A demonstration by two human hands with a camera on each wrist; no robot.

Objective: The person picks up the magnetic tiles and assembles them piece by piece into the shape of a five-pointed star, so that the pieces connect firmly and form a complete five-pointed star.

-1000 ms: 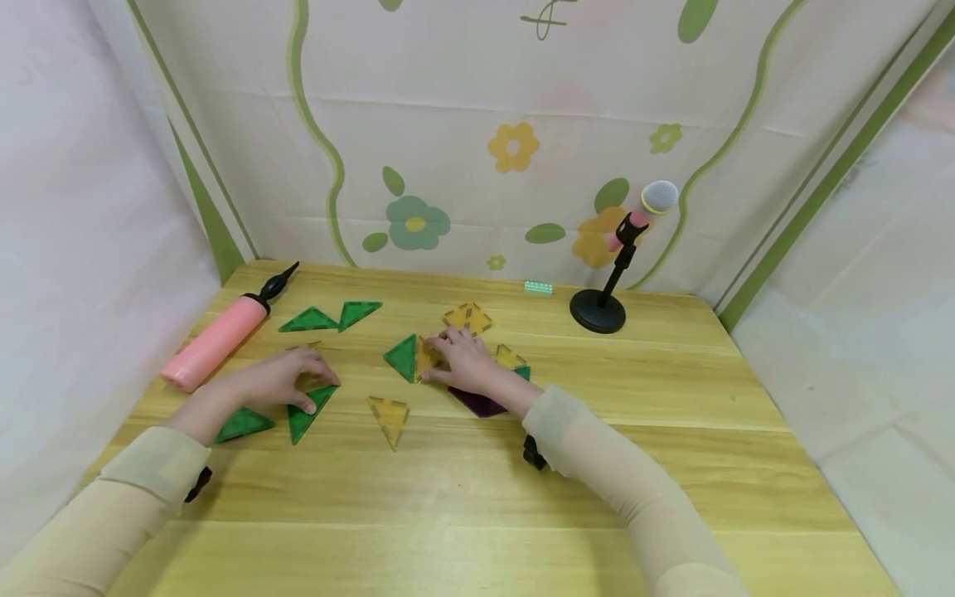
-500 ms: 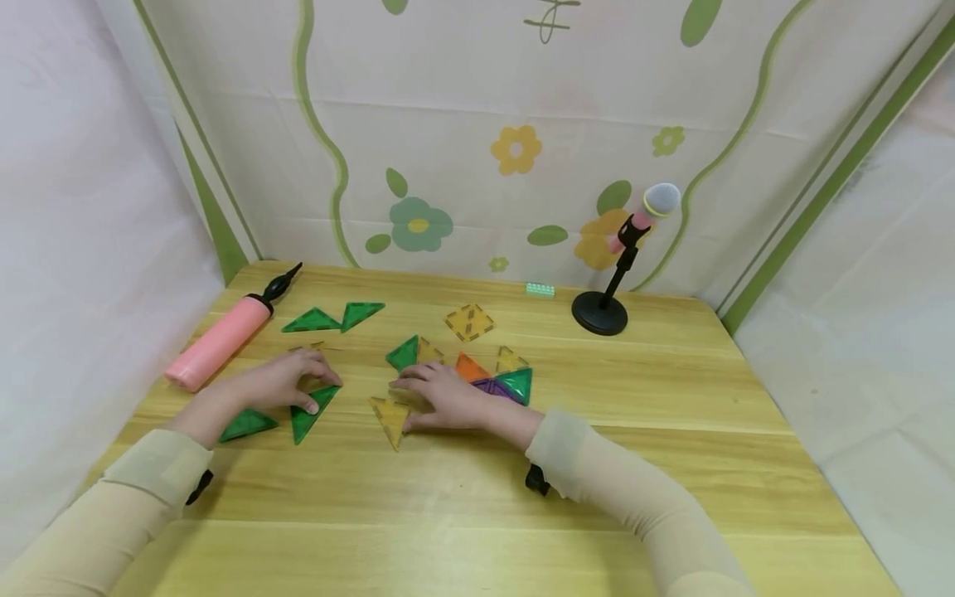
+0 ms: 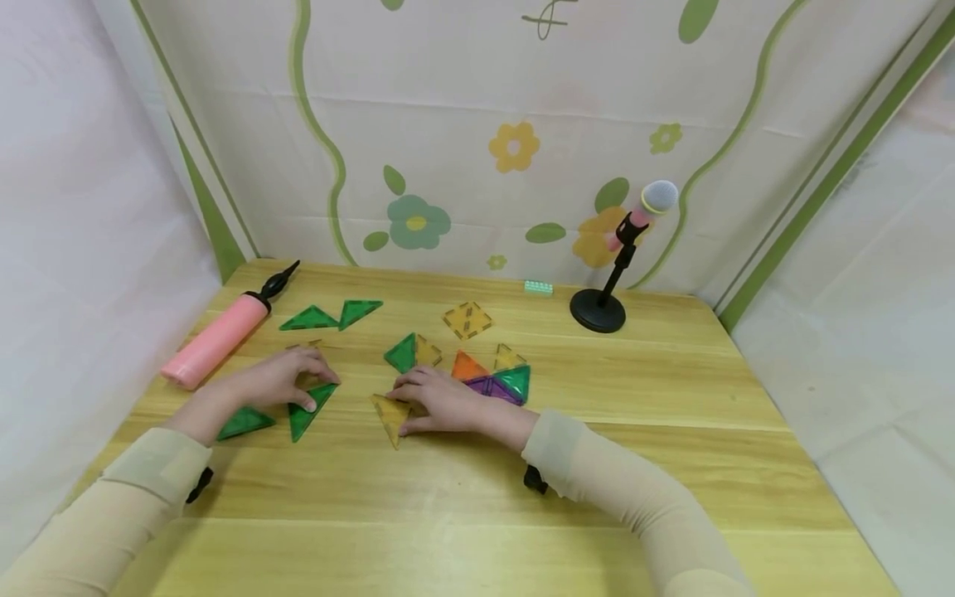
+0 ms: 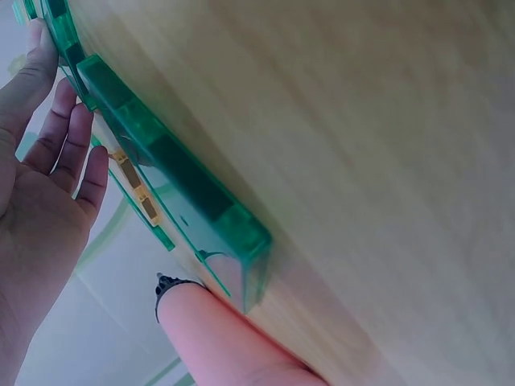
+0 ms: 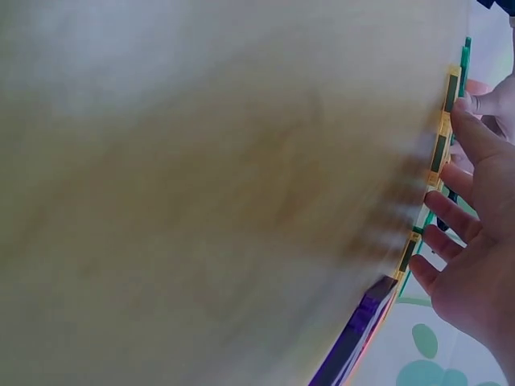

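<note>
My left hand (image 3: 287, 383) grips a green triangular magnetic tile (image 3: 304, 421) lying on the table, thumb on one edge and a fingertip by its far corner. In the left wrist view its thumb (image 4: 36, 60) presses the green tile's rim. My right hand (image 3: 440, 402) pinches a yellow triangular magnetic tile (image 3: 390, 416) between thumb and index finger, just right of the left hand's tile. The right wrist view shows the thumb (image 5: 475, 133) against the yellow tile (image 5: 440, 149), the other fingers loosely bent. Another green triangle (image 3: 246, 424) lies under the left wrist.
Behind the hands lie two green triangles (image 3: 309, 318), a green-and-yellow pair (image 3: 427, 351), a yellow square of tiles (image 3: 467, 320) and an orange, purple, green and yellow cluster (image 3: 513, 383). A pink hand pump (image 3: 218, 344) lies left; a microphone on a stand (image 3: 599, 310) stands back right.
My right hand has come from the green-and-yellow pair toward the front left and taken hold of the yellow triangle. The left hand has stayed at its green tile.
</note>
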